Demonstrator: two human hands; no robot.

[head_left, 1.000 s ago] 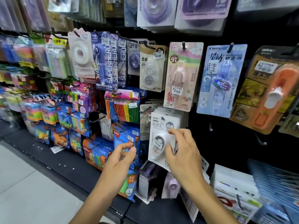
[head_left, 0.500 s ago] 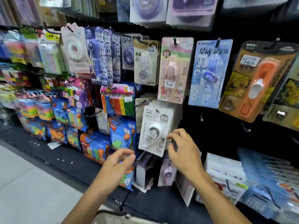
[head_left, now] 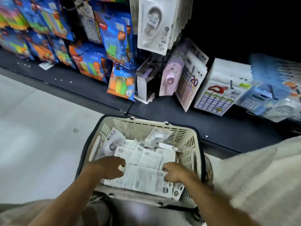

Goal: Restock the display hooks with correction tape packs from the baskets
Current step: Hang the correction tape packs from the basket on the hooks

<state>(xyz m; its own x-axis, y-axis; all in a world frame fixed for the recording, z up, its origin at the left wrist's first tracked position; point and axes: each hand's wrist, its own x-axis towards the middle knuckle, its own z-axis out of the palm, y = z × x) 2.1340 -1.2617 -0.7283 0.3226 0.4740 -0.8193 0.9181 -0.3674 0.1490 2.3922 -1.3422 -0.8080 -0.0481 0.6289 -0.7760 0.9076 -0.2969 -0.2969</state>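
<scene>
A cream plastic basket (head_left: 189, 145) sits on the floor in front of me, filled with several white correction tape packs (head_left: 147, 162), most lying back side up. My left hand (head_left: 108, 168) is inside the basket at its left, fingers spread and resting on the packs. Over the packs on the right hovers my right hand (head_left: 173, 172), fingers curled and touching a pack; a firm grip does not show. A stack of white correction tape packs (head_left: 154, 25) hangs on a display hook above the shelf.
The black shelf base (head_left: 162, 111) runs across behind the basket. Blue sticky-flag packs (head_left: 114, 38) hang at left, purple tape packs (head_left: 172, 75) and white label packs (head_left: 223, 88) lean at right. Grey floor lies to the left. My knees frame the basket.
The view has dropped from the hooks to the basket. Both hands have left the hanging white packs and come down into the basket, onto the loose packs.
</scene>
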